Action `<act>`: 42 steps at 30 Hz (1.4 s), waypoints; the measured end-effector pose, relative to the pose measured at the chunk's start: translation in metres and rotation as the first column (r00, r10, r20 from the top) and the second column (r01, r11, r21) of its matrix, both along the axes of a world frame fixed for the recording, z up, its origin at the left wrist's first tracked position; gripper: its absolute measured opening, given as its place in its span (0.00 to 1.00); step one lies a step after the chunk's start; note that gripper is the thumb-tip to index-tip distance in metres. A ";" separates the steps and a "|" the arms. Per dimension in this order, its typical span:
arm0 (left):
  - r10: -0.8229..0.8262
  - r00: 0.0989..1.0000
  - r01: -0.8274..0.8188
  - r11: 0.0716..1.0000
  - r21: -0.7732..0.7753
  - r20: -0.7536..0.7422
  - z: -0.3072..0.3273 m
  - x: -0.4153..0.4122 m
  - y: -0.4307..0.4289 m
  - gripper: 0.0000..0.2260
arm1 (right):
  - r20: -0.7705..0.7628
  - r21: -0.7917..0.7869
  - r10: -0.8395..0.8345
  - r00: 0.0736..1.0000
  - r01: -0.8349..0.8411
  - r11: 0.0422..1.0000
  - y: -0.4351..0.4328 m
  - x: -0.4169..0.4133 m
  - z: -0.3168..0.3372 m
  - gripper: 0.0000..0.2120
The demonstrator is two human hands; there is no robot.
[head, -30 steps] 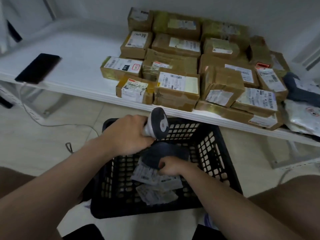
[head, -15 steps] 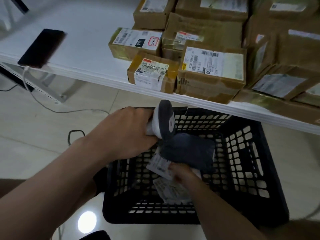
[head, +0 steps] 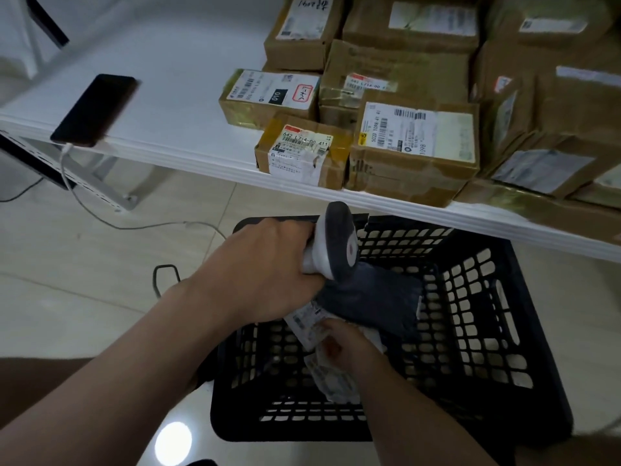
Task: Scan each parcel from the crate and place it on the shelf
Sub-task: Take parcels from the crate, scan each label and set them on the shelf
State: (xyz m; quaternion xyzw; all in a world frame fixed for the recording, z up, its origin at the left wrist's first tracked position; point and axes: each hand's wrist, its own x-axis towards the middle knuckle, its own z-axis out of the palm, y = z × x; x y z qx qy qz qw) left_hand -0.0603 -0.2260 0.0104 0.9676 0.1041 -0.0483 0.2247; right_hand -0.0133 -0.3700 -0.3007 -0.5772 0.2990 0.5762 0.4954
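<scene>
Left hand grips scanner, its head tipped down, seemingly to read the label; just below, right hand pinches grey parcel within crate; shelf beyond both.

At your right fingers, a matt grey plastic mailer with paper label; in your left fingers, a smooth plastic scanner.

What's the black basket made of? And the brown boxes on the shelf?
The crate looks like hard black plastic: moulded lattice holes, slight sheen. The boxes look like matte brown cardboard, creased at edges, with glossy tape and paper labels.
</scene>
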 end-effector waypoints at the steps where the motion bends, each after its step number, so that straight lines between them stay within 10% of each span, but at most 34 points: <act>1: 0.005 1.000 -0.005 1.000 -0.006 -0.005 0.000 0.000 0.000 0.08 | -0.013 0.022 -0.016 1.000 0.016 1.000 0.002 -0.002 -0.005 0.07; 14: 0.026 0.999 -0.026 1.000 0.013 -0.036 0.001 0.004 0.008 0.10 | 0.156 -0.130 0.258 0.954 -0.239 0.962 -0.007 0.006 0.005 0.21; 20: 0.019 0.999 -0.020 0.999 -0.025 -0.042 0.014 0.004 -0.008 0.11 | 0.357 -0.292 0.772 0.525 -0.723 0.626 -0.029 0.040 0.074 0.13; 29: -0.013 0.999 0.029 0.914 -0.404 0.041 0.048 0.008 -0.046 0.09 | 0.515 -0.473 0.850 0.113 -0.789 0.392 -0.064 0.080 0.210 0.13; 42: 0.257 0.919 0.093 0.597 -0.797 0.299 0.067 0.005 -0.089 0.09 | 0.860 -0.309 0.463 0.216 -0.501 0.809 -0.115 0.123 0.371 0.12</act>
